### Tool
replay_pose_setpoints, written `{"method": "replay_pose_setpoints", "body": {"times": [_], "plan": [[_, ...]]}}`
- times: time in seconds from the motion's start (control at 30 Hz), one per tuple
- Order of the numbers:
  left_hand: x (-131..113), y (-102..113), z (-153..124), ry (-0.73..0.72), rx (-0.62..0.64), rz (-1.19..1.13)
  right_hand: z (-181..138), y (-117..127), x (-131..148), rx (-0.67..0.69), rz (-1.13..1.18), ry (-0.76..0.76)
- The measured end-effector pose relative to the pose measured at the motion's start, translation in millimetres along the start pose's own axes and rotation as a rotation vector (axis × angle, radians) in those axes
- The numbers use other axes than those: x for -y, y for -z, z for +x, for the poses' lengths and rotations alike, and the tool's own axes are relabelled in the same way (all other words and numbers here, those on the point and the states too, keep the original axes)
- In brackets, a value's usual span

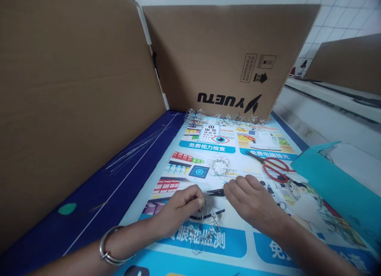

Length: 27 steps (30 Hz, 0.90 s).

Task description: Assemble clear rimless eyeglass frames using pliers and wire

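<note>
My left hand (183, 204), with a metal bangle at the wrist, is closed in a pinch on a thin wire piece with clear beads (205, 228) that hangs down over the printed poster (208, 149). My right hand (253, 196) is closed just to the right of it, fingers curled, at the tip of small black pliers (216, 192) lying between the hands. What the right fingers hold is too small to make out. A finished wire-and-bead flower (220, 165) lies just beyond the hands.
Red-handled scissors (275, 166) lie to the right. A row of wire-bead pieces (226, 118) lines the foot of the cardboard wall (220, 57). Loose straight wires (133, 151) lie on the blue strip at left. A teal folder (336, 184) sits at right.
</note>
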<state>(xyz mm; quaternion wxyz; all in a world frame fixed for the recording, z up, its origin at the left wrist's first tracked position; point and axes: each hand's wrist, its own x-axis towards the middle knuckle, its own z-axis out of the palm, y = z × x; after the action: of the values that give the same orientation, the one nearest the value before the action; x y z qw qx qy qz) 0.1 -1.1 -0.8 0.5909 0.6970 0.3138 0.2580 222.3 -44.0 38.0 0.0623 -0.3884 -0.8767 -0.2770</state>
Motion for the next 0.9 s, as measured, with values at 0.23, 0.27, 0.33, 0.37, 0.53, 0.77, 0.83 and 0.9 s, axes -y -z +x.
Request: {"method": "replay_pose_setpoints", "body": {"times": [0.23,0.27,0.33,0.37,0.53,0.77,0.83,0.9], "plan": [[-3,0,0,-0.007,0.008,-0.005,-5,-4,-2,0.019,0.008,0.009],[-3,0,0,-0.01,0.008,-0.001,-6,-4,-3,0.025,0.012,0.012],[-3,0,0,-0.015,0.007,0.008,-8,-2,-3,0.032,0.02,0.015],[-4,0,0,-0.016,0.007,0.014,-9,-1,-4,0.034,0.021,0.015],[-5,1,-2,-0.015,0.005,0.095,-11,7,-3,0.037,0.033,0.001],[-6,3,-1,-0.013,0.001,0.105,-9,13,0,0.102,0.078,0.008],[-5,4,-1,-0.013,0.009,0.11,-8,12,1,0.097,0.088,0.002],[-4,4,0,-0.012,0.019,0.105,-8,11,2,0.086,0.093,-0.004]]}}
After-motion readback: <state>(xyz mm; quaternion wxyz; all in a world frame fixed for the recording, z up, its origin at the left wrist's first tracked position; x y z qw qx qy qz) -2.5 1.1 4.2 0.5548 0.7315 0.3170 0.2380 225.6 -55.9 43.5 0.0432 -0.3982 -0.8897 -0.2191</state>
